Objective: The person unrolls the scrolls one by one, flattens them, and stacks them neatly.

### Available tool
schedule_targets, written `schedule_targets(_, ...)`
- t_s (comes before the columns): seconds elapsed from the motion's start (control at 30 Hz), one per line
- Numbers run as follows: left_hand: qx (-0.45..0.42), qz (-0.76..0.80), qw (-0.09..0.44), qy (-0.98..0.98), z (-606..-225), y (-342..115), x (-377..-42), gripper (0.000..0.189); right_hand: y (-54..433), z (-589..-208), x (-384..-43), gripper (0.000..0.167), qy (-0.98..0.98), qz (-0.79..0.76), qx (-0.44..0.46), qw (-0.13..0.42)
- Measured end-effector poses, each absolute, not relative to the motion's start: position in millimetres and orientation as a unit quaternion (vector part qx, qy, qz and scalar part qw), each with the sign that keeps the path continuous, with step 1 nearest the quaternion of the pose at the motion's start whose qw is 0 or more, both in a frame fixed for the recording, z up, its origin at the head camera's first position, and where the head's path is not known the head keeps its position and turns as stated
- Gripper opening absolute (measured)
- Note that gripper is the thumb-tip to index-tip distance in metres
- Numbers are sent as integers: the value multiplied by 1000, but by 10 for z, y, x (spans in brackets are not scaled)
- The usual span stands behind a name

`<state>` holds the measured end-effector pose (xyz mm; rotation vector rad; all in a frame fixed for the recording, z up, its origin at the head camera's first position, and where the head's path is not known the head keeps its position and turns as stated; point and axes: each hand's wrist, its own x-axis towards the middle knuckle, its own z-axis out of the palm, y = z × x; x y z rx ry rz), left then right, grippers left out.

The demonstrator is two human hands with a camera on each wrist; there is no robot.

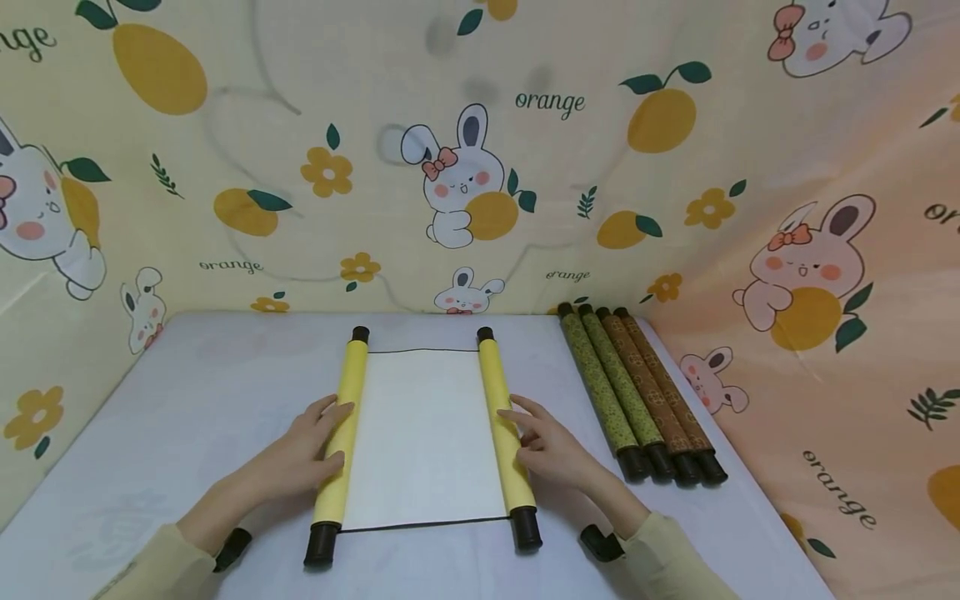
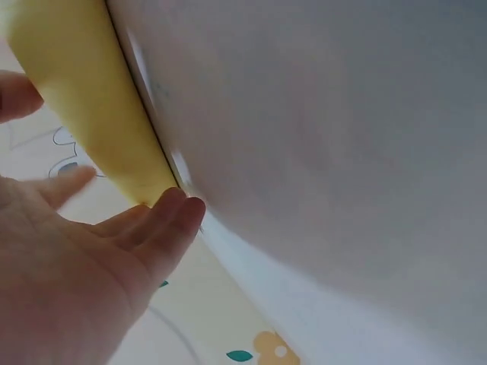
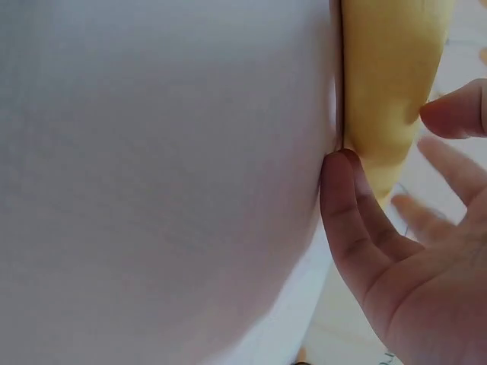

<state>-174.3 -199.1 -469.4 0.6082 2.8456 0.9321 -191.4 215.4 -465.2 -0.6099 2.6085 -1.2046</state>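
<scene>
A scroll lies part unrolled on the table, its white sheet (image 1: 423,437) stretched between a left yellow roll (image 1: 342,433) and a right yellow roll (image 1: 504,417). Both rolls have black end knobs. My left hand (image 1: 300,450) touches the outer side of the left roll, fingertips and thumb apart along it. On the opposite side, my right hand (image 1: 558,450) rests its fingertips on the right roll, with the thumb against its outer side. The left wrist view shows loosely extended fingers (image 2: 163,236) beside the roll; the right wrist view shows similar fingers (image 3: 350,213).
At the right stand side by side several rolled scrolls lying lengthwise, green patterned ones (image 1: 600,379) and brown patterned ones (image 1: 660,383), with black ends. A white cloth covers the table (image 1: 187,400). A printed curtain (image 1: 360,108) hangs behind and along both sides.
</scene>
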Motion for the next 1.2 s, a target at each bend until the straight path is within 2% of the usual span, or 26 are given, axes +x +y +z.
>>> schedule_targets(0.3, 194, 259, 11, 946, -4674, -2103, -1694, 50, 2223, -4599, -1910, 42, 893, -385, -211, 102)
schedule_targets(0.4, 187, 244, -7, 952, -4664, -2131, -1667, 49, 2237, -4593, -1905, 44, 898, -386, -193, 93)
schedule_targets(0.7, 123, 231, -3, 965, -4644, -2196, -1659, 82, 2275, -4614, -1874, 54, 900, -419, -90, 80)
schedule_targets(0.83, 117, 236, 0, 965, -4628, -2252, -1657, 85, 2342, -4628, -1843, 57, 896, -430, -77, 81)
schedule_targets(1.07, 153, 230, -21, 961, -4658, -2342, -1622, 66, 2456, -4623, -1838, 54, 892, -421, -147, 78)
schedule_targets(1.2, 173, 232, -25, 957, -4679, -2385, -1611, 55, 2498, -4631, -1858, 55, 901, -398, -153, 84)
